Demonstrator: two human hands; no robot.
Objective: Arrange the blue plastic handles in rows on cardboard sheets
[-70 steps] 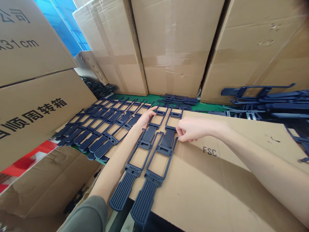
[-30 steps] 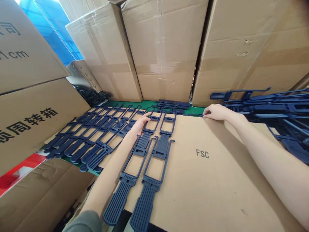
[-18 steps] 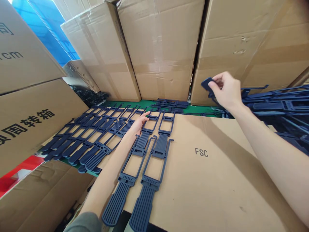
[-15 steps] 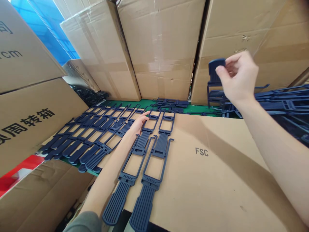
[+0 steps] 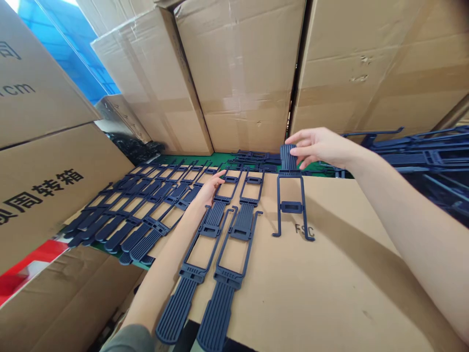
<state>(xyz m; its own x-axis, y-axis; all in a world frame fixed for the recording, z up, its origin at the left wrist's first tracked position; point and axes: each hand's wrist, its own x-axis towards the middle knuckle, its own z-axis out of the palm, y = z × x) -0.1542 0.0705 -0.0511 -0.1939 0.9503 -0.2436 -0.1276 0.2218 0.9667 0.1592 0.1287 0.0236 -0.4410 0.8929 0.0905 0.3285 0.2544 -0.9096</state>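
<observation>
My right hand (image 5: pixel 318 146) pinches the ribbed tab of a dark blue plastic bracket (image 5: pixel 291 207) between thumb and fingers. The bracket's open frame hangs downward over the cardboard, its two hooked legs near the printed "FSC". My left hand (image 5: pixel 213 187) rests with fingers stretched out against the upper frame of a similar bracket (image 5: pixel 216 210); part of the contact is hidden. Two columns of these brackets lie end to end beside my left forearm, the nearer ones being a left bracket (image 5: pixel 178 305) and a right bracket (image 5: pixel 217 313).
Overlapping rows of brackets (image 5: pixel 128 215) cover the left side. More brackets are heaped (image 5: pixel 410 159) at the right. A flat cardboard surface (image 5: pixel 330 293) lies in front, on a green table (image 5: pixel 220 159). Tall cartons (image 5: pixel 242 78) stand behind, and stacked boxes (image 5: pixel 44 166) rise at the left.
My right hand has moved left and down from above the right heap, bringing the bracket over the cardboard. The left hand has stayed in place.
</observation>
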